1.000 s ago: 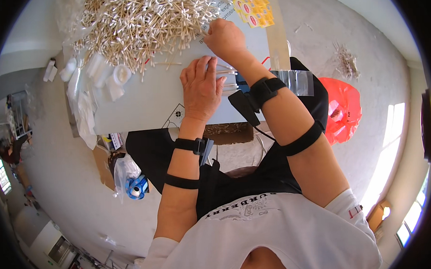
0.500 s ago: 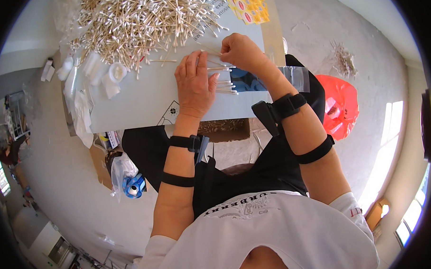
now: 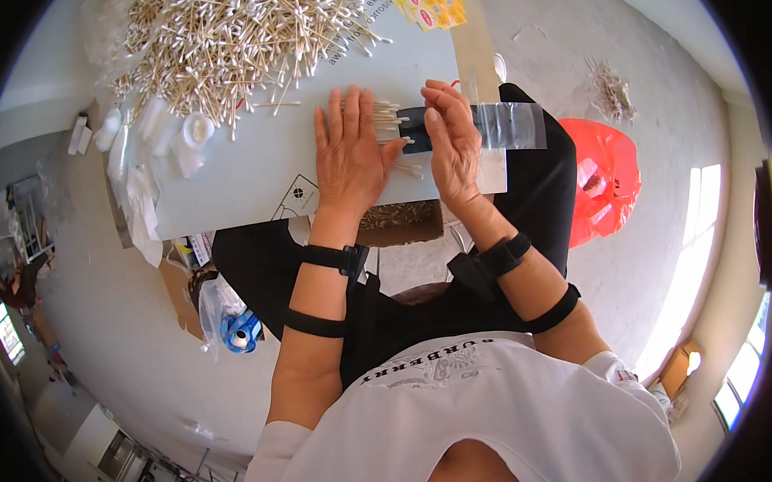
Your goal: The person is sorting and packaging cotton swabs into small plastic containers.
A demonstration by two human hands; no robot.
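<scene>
Palm down on the table, my left hand [image 3: 347, 153] has its fingers stretched out and covers part of a small row of cotton swabs [image 3: 386, 113]. White tips of these swabs stick out to the right of its fingers and meet the left end of a dark blue plastic sleeve [image 3: 413, 121]. A few more swabs lie near its thumb. Over the sleeve's middle is my right hand [image 3: 452, 145], loosely curved, with nothing seen in it. Past it, the sleeve's clear end [image 3: 514, 126] reaches over the table's right edge.
A big heap of loose cotton swabs [image 3: 235, 51] covers the far left of the table [image 3: 231, 191]. Yellow printed stickers [image 3: 435, 3] lie at the far right. Clear plastic wrap and a white roll [image 3: 197, 129] sit left. A red bag [image 3: 601, 182] stands on the floor, right.
My right hand has come nearer to me and its pinched fingers have loosened. My left hand has flattened out. The sleeve's clear part shows more, and the swabs beside it have shifted.
</scene>
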